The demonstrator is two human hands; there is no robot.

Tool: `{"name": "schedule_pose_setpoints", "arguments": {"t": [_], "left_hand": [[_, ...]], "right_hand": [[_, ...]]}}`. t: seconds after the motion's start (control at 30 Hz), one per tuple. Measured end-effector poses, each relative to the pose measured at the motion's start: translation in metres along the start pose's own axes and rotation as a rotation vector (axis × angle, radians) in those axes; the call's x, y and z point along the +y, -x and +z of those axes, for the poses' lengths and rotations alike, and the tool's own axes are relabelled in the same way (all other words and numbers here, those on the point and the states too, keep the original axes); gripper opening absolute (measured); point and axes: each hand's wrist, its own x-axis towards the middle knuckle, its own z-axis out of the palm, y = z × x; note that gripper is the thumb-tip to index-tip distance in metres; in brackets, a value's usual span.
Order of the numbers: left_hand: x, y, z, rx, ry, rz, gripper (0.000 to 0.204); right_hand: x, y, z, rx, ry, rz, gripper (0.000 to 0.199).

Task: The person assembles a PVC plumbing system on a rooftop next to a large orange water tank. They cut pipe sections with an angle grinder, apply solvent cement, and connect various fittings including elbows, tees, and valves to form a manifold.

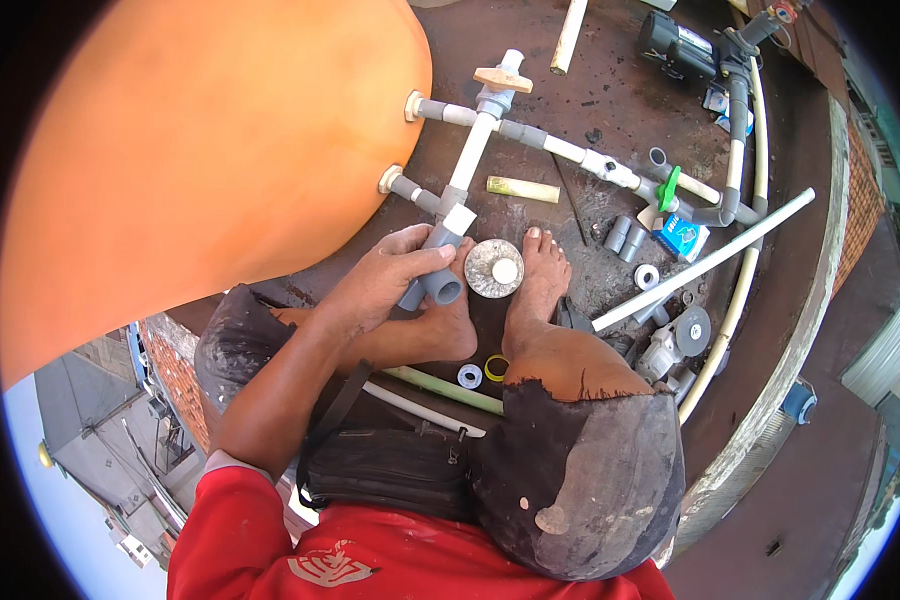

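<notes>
My left hand (388, 272) is closed round a grey pipe tee (442, 286), one open end of it turned up toward me. A short white pipe stub (459, 219) sticks out of its far end. Just beyond stands the upright white pipe (473, 150) of the assembled line, with an orange-handled valve (503, 79) on it. Between my bare feet sits a round, stained tin (493, 268) with a white cap. My right hand does not show anywhere. A roll of white tape (471, 376) and a yellow ring (495, 368) lie close to my legs.
A big orange tank (220, 140) fills the left side. On the right lie a long white pipe (710, 258), an angle grinder (675, 345), grey couplings (625, 238) and a blue box (681, 237). A pump (678, 45) stands far right, near the roof edge (820, 290).
</notes>
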Motion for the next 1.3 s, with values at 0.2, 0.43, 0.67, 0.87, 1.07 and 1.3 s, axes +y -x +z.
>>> {"name": "schedule_pose_setpoints", "arguments": {"t": [0.2, 0.43, 0.67, 0.87, 1.07, 1.3], "left_hand": [[-0.036, 0.027, -0.019, 0.059, -0.010, -0.071, 0.037], [-0.046, -0.001, -0.003, 0.038, -0.125, -0.105, 0.034], [-0.035, 0.017, -0.006, 0.144, -0.324, -0.106, 0.041], [-0.034, 0.013, 0.002, 0.167, -0.534, 0.033, 0.044], [-0.025, 0.004, 0.014, 0.232, -0.778, 0.119, 0.049], [-0.049, -0.021, 0.015, 0.147, -0.626, 0.142, 0.051]], "right_hand": [[-0.151, -0.002, -0.004, 0.377, 0.140, -0.629, 0.035], [-0.265, -0.044, 0.086, 0.153, 0.608, -1.372, 0.037], [-0.277, -0.053, 0.087, -0.111, 0.805, -1.461, 0.019], [-0.271, -0.047, 0.077, 0.004, 0.847, -1.526, 0.018], [-0.246, -0.051, 0.062, -0.053, 0.251, -1.386, 0.032], [-0.210, -0.063, 0.053, -0.213, -0.380, -0.966, 0.042]]}}
